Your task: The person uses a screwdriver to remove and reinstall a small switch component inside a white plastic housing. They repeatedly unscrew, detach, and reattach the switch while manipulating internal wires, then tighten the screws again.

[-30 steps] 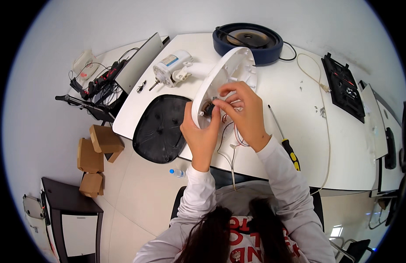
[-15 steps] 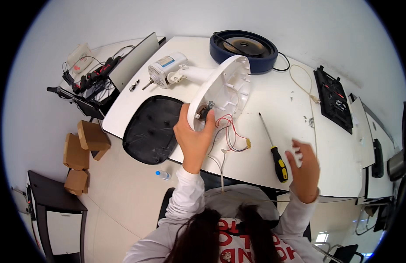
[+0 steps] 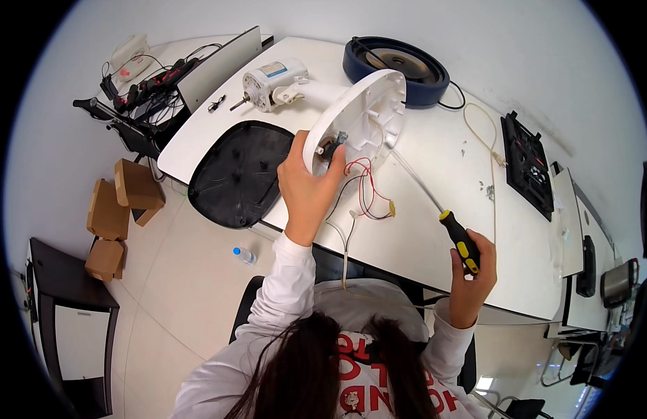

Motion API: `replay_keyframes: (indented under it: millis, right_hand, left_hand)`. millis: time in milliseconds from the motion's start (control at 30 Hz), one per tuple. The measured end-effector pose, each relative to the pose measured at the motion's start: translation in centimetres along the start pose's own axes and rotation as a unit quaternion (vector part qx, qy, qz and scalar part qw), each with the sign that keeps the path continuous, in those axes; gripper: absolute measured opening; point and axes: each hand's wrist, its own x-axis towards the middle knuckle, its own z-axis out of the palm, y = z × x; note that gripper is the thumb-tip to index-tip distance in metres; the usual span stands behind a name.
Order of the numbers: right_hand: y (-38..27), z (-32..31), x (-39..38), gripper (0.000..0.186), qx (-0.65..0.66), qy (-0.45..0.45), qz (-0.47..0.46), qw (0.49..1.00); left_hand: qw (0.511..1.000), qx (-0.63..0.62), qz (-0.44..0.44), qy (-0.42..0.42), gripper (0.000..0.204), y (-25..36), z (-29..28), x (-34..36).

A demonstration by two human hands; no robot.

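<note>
Right hand [image 3: 471, 279] now gripping screwdriver [image 3: 460, 241] (near table edge)

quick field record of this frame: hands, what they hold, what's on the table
left hand: grips rim of white fan base, tilted up on edge
right hand: holds screwdriver, tip toward base
wires: red, black, white, hanging from base
table: motor, blue round base, black panel

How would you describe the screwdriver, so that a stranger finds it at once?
Start at the white table and find the tilted white round housing that the left hand grips. To its right, the right hand holds the screwdriver. Only it has a black-and-yellow handle and a long thin shaft.
</note>
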Motion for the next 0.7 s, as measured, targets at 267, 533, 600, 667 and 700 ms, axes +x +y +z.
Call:
replay_keyframes:
  millis: [267,533,600,667,700]
  right_hand:
    - [-1.5,0.9,0.0,0.036,-0.017,0.038,-0.117,0.992]
    - [-1.9,1.1,0.3,0.035,-0.008,0.042,-0.102,0.994]
    - [-2.0,1.1,0.5,0.035,-0.01,0.035,-0.102,0.994]
    - [-2.0,1.2,0.5,0.034,-0.006,0.025,-0.101,0.995]
    - [-2.0,1.3,0.5,0.034,-0.007,0.027,-0.1,0.995]
  left_hand:
    - [1.0,-0.007,-0.004,0.0,0.026,0.3,0.2,-0.1]
    - [1.0,0.011,-0.005,-0.002,0.026,0.3,0.2,0.1]
    - [1.0,0.0,-0.002,-0.002,0.026,0.3,0.2,0.1]
    - [1.0,-0.001,-0.005,-0.002,0.026,0.3,0.1,0.1]
    - [1.0,0.0,-0.008,-0.003,0.026,0.5,0.1,0.0]
